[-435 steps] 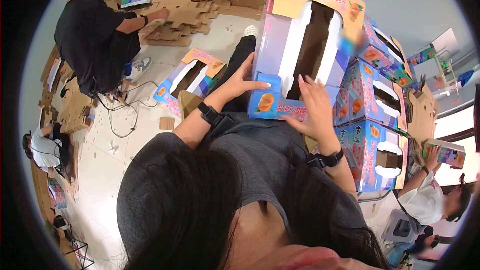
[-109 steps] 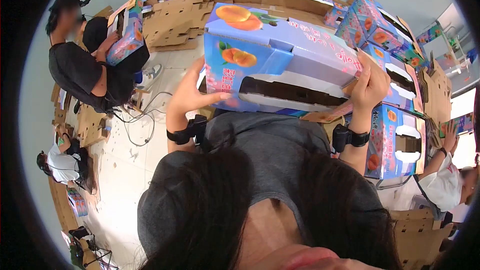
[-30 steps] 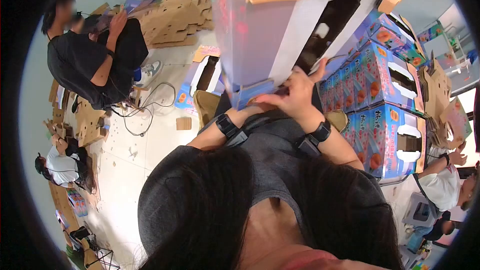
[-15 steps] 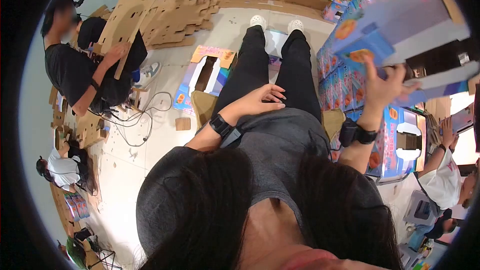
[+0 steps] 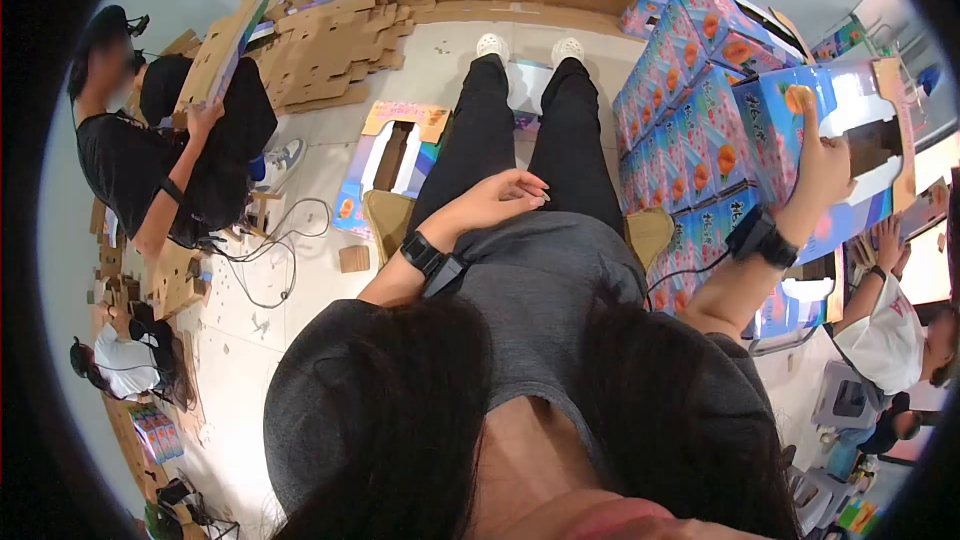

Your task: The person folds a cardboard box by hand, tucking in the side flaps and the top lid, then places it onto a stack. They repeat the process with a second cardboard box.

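Observation:
My right hand [image 5: 822, 172] grips a folded blue fruit box [image 5: 845, 145] printed with peaches, pressing it against the top of the stack of finished boxes [image 5: 690, 110] on my right. The box's handle cut-out faces me. My left hand [image 5: 500, 198] rests open over my lap, fingers spread, holding nothing. I sit with both legs in black trousers stretched forward. Each wrist wears a black band.
A flat unfolded box [image 5: 392, 155] lies on the floor left of my legs. Piles of flat cardboard [image 5: 335, 40] line the far wall. A person in black [image 5: 160, 155] at left lifts a cardboard sheet. Another person [image 5: 890, 330] sits at right; a third [image 5: 125, 365] at lower left.
My right hand has carried the folded box from my lap out to the right onto the stack. My left hand let go and dropped to my lap.

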The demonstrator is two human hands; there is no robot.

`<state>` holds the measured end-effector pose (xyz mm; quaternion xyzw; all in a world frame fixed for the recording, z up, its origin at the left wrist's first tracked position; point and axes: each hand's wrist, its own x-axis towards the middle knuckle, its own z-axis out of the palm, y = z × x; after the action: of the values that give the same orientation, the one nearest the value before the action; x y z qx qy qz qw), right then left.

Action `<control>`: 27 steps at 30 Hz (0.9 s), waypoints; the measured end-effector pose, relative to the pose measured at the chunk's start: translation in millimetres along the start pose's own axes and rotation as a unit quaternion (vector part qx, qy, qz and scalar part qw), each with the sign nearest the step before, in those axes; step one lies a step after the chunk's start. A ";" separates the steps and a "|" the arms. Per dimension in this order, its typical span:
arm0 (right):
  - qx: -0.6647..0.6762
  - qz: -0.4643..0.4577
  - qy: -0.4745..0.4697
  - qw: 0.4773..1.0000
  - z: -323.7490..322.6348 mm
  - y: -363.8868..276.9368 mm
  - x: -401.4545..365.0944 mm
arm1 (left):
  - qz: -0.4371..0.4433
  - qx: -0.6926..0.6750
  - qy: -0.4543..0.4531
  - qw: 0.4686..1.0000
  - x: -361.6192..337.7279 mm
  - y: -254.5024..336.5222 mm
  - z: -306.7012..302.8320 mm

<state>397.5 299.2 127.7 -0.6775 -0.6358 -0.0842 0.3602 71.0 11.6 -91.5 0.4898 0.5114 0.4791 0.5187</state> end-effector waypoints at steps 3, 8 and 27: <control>-0.038 0.009 -0.033 0.999 37.4 2.4 32.8 | -0.004 0.015 -0.006 1.000 -1.4 2.5 -1.2; -0.025 0.100 -0.114 0.988 102.8 13.7 94.0 | -0.002 0.002 -0.003 1.000 -2.6 3.2 -0.6; -0.057 -0.248 -0.009 0.967 97.3 -53.6 -14.0 | 0.001 -0.017 -0.016 1.000 -0.3 0.5 -1.4</control>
<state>312.1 342.3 69.5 -0.5189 -0.7812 -0.2007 0.2833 69.6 11.4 -91.0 0.4888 0.4943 0.4804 0.5348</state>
